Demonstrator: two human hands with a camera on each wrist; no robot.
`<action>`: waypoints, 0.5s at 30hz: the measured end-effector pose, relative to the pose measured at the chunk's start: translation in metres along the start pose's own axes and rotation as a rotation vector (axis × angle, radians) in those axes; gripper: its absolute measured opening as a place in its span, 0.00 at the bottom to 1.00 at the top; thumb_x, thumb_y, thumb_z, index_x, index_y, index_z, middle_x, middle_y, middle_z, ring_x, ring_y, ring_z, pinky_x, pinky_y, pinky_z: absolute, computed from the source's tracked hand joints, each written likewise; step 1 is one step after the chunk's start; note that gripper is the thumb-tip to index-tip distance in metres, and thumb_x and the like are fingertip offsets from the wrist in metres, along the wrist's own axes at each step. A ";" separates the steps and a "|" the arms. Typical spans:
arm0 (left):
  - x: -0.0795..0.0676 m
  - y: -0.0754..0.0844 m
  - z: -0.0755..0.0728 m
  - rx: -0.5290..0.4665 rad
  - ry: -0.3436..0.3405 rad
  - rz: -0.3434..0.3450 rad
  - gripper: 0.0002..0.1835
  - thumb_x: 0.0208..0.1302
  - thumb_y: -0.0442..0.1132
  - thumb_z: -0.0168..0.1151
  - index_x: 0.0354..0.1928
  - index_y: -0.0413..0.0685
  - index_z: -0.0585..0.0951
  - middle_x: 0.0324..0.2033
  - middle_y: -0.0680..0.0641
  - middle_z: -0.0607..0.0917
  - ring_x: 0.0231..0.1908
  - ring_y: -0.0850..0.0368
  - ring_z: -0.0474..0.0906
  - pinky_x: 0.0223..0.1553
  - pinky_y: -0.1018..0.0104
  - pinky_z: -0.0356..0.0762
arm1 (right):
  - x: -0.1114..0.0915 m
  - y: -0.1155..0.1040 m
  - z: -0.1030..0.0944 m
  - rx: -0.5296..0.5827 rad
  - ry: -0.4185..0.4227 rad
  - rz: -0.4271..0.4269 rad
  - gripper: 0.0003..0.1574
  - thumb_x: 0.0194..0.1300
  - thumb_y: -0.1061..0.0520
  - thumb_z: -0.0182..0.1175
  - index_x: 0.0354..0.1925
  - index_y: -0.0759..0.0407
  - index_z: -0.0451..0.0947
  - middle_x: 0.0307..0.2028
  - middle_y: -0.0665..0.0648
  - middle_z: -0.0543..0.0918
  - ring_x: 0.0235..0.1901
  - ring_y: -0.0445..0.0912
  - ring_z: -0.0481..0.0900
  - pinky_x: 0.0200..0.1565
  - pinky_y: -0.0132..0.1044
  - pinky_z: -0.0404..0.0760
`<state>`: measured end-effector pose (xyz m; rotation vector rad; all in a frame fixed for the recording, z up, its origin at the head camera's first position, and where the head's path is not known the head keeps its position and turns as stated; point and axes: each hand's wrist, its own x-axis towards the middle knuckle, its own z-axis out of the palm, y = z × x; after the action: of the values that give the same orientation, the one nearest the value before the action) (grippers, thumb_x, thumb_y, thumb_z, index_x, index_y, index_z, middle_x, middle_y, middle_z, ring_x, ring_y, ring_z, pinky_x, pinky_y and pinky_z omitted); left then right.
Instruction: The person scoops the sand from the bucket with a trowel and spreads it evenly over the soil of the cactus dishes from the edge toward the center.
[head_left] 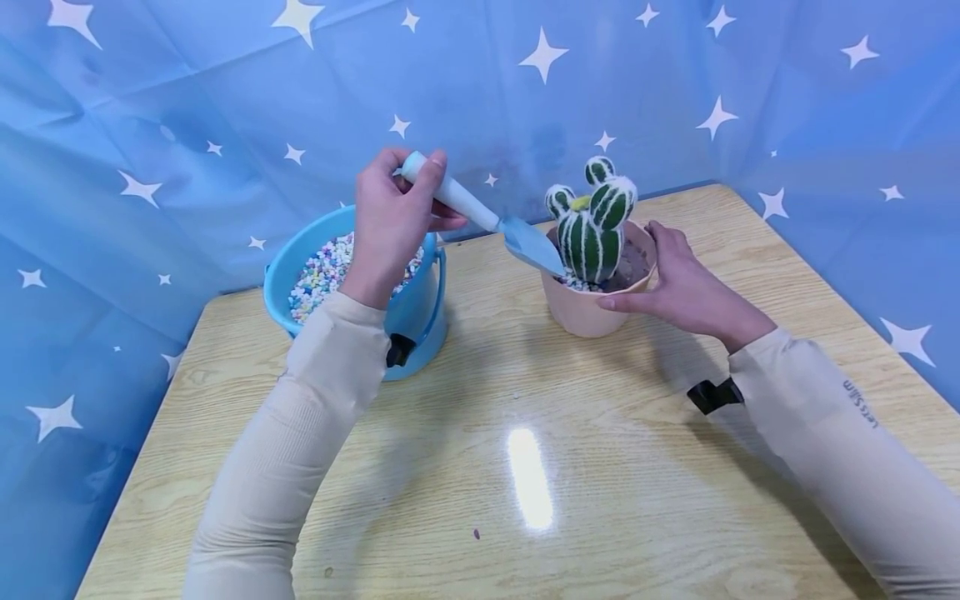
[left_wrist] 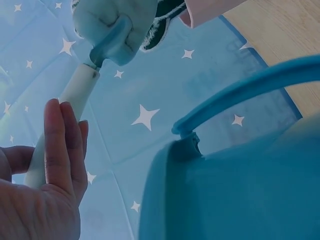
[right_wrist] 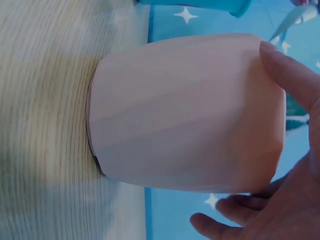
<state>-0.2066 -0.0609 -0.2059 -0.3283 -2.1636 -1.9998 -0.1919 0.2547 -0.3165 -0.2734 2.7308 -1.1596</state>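
Observation:
My left hand [head_left: 397,212] grips the pale handle of a small blue trowel [head_left: 528,243], which slants down to the right. The trowel's tip reaches over the rim of a pink plant pot [head_left: 581,310]. In the pot stands a round-lobed green cactus [head_left: 592,237] with white fuzzy stripes. Brown soil [head_left: 633,265] shows on its right, and small pale pebbles [head_left: 581,283] lie at its front left. My right hand [head_left: 686,287] holds the pot by its right side, thumb at the front rim; the right wrist view shows the pot's faceted wall [right_wrist: 185,115] upright on the table.
A blue bucket [head_left: 416,333] of multicoloured pebbles [head_left: 322,279] stands at the left, under my left forearm, its handle hanging on the right side. Behind the wooden table [head_left: 450,467] hangs a blue star-patterned cloth [head_left: 480,100]. A tiny dark speck [head_left: 476,534] lies near the front.

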 end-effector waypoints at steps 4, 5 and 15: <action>-0.001 0.000 -0.010 -0.031 0.009 0.019 0.14 0.71 0.44 0.59 0.46 0.40 0.72 0.38 0.35 0.83 0.34 0.43 0.85 0.36 0.56 0.88 | 0.001 0.000 0.000 0.019 0.004 -0.004 0.81 0.51 0.31 0.72 0.77 0.62 0.30 0.73 0.71 0.39 0.71 0.67 0.43 0.66 0.70 0.52; -0.002 0.001 -0.014 -0.040 0.018 0.024 0.14 0.72 0.44 0.59 0.47 0.40 0.72 0.38 0.35 0.83 0.34 0.42 0.84 0.36 0.56 0.88 | 0.001 -0.001 0.001 0.015 0.009 -0.008 0.81 0.51 0.31 0.72 0.77 0.63 0.31 0.73 0.71 0.41 0.71 0.67 0.45 0.66 0.70 0.53; -0.010 0.018 -0.079 -0.254 0.192 0.142 0.11 0.70 0.37 0.62 0.43 0.34 0.75 0.34 0.33 0.82 0.25 0.43 0.84 0.32 0.53 0.87 | 0.003 0.004 -0.004 0.073 -0.030 -0.046 0.78 0.56 0.39 0.73 0.77 0.57 0.25 0.75 0.67 0.32 0.73 0.64 0.36 0.67 0.70 0.48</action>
<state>-0.1935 -0.1383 -0.1854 -0.3016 -1.7277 -2.1302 -0.1959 0.2592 -0.3169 -0.3431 2.6627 -1.2536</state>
